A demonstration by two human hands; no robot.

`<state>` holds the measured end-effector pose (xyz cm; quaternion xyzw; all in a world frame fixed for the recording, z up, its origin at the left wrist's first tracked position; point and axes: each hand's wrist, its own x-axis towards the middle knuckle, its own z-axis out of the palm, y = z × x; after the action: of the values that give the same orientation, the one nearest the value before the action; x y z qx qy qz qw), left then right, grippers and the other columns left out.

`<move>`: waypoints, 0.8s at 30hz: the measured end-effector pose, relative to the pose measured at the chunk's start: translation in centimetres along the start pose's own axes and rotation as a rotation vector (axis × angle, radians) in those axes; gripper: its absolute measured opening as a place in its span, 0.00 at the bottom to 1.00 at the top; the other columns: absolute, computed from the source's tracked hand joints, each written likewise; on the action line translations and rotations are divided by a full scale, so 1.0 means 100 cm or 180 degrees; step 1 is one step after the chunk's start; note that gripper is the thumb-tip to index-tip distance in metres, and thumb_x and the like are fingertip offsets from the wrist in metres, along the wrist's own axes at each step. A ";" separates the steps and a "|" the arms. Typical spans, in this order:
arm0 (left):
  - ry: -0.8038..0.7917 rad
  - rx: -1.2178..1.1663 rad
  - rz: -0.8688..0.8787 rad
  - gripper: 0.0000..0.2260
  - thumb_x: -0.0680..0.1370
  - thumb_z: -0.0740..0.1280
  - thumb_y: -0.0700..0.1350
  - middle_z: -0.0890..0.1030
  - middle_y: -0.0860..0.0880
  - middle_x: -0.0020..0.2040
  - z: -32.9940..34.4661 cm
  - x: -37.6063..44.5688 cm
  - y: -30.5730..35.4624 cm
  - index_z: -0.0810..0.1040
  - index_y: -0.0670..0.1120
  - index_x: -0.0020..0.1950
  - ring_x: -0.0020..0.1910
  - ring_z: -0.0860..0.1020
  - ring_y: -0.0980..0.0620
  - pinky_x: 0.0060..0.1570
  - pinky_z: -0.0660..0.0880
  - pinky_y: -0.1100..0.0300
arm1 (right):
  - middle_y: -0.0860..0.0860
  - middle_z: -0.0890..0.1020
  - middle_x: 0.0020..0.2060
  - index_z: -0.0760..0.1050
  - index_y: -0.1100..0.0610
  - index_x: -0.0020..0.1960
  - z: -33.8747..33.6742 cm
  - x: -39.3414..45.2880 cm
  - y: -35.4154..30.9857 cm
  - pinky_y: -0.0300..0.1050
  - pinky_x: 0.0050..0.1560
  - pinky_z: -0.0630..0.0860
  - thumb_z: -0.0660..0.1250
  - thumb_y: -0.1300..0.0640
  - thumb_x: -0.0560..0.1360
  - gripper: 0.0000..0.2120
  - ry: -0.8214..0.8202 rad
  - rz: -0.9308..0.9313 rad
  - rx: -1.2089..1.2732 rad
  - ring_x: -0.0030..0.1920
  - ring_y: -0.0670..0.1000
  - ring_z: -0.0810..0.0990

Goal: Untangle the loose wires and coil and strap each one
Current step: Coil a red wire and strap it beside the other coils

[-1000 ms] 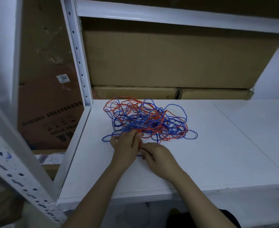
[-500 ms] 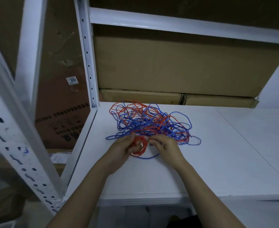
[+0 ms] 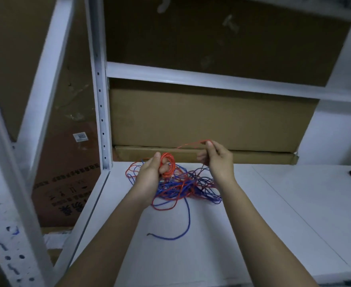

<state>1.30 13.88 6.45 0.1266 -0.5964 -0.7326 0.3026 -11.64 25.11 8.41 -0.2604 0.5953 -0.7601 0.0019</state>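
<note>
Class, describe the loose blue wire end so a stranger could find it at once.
Start at the white shelf, then find the wire tangle below the hands. One blue strand trails toward the viewer; its end lies alone on bare shelf, clear of the red loops.

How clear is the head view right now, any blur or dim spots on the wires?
Head view: dim, bluish light; small red wire coil in left hand reads sharp; strand pinched by right hand slightly motion-blurred; white shelf uprights bow from wide-angle distortion.
</note>
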 end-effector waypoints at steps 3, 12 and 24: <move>-0.0010 -0.0012 0.0174 0.19 0.85 0.49 0.49 0.64 0.55 0.26 0.016 0.007 0.018 0.66 0.47 0.36 0.30 0.61 0.54 0.45 0.60 0.57 | 0.50 0.81 0.27 0.79 0.54 0.44 0.005 0.021 -0.033 0.38 0.36 0.77 0.59 0.61 0.81 0.12 0.0144 -0.0458 0.0278 0.30 0.48 0.80; -0.0312 -0.1122 0.0003 0.17 0.84 0.50 0.48 0.62 0.53 0.25 0.007 -0.012 0.048 0.66 0.45 0.38 0.28 0.62 0.56 0.41 0.63 0.61 | 0.41 0.78 0.32 0.79 0.57 0.61 -0.005 0.017 -0.011 0.31 0.35 0.67 0.60 0.51 0.81 0.15 -0.0571 -0.0486 -0.1834 0.34 0.39 0.73; 0.0380 0.0056 0.0280 0.12 0.84 0.55 0.43 0.83 0.57 0.35 -0.039 -0.031 0.010 0.79 0.45 0.53 0.35 0.80 0.66 0.31 0.72 0.75 | 0.48 0.76 0.24 0.83 0.50 0.38 0.030 -0.097 0.037 0.35 0.25 0.66 0.80 0.49 0.62 0.09 -0.1742 -0.3253 -0.4174 0.27 0.50 0.75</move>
<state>6.15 12.55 5.85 0.1464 -0.5887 -0.7044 0.3685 -3.22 24.32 1.72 -0.6172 0.7015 -0.0832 -0.3464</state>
